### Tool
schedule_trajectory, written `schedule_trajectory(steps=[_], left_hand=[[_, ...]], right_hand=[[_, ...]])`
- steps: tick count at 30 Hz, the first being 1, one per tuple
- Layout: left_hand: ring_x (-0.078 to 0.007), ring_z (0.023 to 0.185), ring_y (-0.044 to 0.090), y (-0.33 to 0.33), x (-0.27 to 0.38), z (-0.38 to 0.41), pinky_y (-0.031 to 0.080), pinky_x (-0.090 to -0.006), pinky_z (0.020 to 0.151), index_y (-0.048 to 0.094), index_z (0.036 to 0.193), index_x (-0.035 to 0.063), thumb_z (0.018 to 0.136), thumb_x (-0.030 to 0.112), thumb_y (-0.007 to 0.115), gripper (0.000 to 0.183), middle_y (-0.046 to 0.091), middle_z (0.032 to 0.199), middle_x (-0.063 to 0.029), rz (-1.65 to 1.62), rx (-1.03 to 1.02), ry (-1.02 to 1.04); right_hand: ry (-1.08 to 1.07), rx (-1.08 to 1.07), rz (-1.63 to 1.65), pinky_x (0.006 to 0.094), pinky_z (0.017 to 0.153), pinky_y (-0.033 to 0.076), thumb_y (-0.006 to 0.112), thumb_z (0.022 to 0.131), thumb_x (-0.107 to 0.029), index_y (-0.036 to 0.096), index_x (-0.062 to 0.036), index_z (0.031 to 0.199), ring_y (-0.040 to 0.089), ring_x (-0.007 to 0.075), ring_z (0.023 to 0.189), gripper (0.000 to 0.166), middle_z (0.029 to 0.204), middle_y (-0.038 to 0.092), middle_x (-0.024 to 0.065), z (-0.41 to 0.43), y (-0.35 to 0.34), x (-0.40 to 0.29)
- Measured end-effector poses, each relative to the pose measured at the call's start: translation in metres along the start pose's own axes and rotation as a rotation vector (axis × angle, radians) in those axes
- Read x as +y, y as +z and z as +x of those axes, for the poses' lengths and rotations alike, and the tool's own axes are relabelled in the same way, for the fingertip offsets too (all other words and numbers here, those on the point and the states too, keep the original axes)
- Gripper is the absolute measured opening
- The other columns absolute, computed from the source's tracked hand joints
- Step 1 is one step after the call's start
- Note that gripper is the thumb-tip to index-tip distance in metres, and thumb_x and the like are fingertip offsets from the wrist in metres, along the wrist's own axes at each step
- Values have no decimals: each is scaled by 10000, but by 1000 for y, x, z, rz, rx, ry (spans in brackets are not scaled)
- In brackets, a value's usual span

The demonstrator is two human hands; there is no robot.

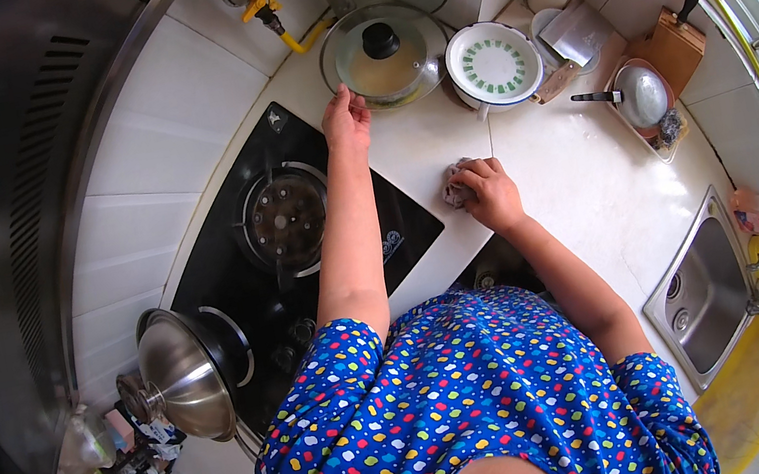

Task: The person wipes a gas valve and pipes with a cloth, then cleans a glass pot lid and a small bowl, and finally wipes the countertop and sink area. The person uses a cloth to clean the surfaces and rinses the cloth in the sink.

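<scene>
My left hand [347, 119] reaches to the near rim of a glass pot lid [424, 77] with a black knob; its fingertips are at the rim, and whether they grip it I cannot tell. Beneath the lid sits a round vessel with something light brown inside. Bunched under the fingers of my right hand [491, 194] is a greyish cloth [456, 185], on the pale countertop [554, 145] to the right of the black glass gas hob [406, 213]. A white enamel basin with a green pattern [493, 64] stands beyond that hand, to the right of the lid.
A wok with a domed steel lid [183, 374] occupies the near left burner. At the back right are a cleaver [576, 33], a wooden knife block [678, 51] and a tray holding a small lidded pan [642, 95]. A steel sink [710, 300] lies at the right. Yellow gas hose [307, 40] runs behind the hob.
</scene>
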State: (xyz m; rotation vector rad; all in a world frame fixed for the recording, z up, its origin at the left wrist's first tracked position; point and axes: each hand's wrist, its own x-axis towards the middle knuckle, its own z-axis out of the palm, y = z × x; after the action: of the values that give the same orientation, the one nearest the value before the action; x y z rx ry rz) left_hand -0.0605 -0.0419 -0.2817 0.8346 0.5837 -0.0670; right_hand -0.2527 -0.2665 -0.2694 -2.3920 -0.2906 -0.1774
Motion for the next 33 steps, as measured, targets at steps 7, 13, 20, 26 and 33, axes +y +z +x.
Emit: schedule_trajectory(steps=[7, 13, 20, 26, 33], left_hand=[[-95, 668, 580, -8, -1, 1, 417, -254, 591, 616, 877, 148, 892, 254, 664, 118, 638, 778, 14, 7, 30, 65], [-86, 657, 576, -15, 1, -2, 424, -238, 594, 591, 942, 126, 926, 216, 618, 95, 686, 878, -33, -48, 7, 65], [-105, 678, 581, -28, 2, -5, 445, -245, 613, 581, 975, 99, 924, 212, 620, 130, 681, 887, -57, -171, -15, 142], [-112, 687, 547, -27, 11, -44, 445, -252, 627, 566, 963, 85, 920, 234, 626, 166, 658, 883, -56, -219, -180, 256], [-106, 673, 514, 3, 23, -140, 421, -245, 613, 551, 932, 86, 927, 253, 615, 179, 648, 874, -61, -68, -237, 286]], right_hand=[[-4, -10, -18, 363, 838, 512, 632, 598, 23, 651, -155, 977, 539, 285, 1031, 419, 1100, 608, 15, 1, -1, 0], [5, -29, -39, 366, 843, 510, 628, 601, 24, 650, -159, 994, 534, 287, 1040, 435, 1117, 600, 16, 0, 1, 1], [-5, -14, -27, 368, 854, 507, 635, 600, 31, 652, -156, 1001, 532, 292, 1045, 442, 1117, 598, 20, 2, 3, 3], [263, 124, 658, 321, 918, 470, 608, 585, 85, 635, -81, 1104, 589, 285, 1022, 546, 1086, 589, 108, 1, -6, 3], [231, 476, 1366, 348, 974, 459, 630, 781, -31, 429, 5, 1336, 585, 207, 1083, 591, 1195, 577, 109, -7, -98, -6]])
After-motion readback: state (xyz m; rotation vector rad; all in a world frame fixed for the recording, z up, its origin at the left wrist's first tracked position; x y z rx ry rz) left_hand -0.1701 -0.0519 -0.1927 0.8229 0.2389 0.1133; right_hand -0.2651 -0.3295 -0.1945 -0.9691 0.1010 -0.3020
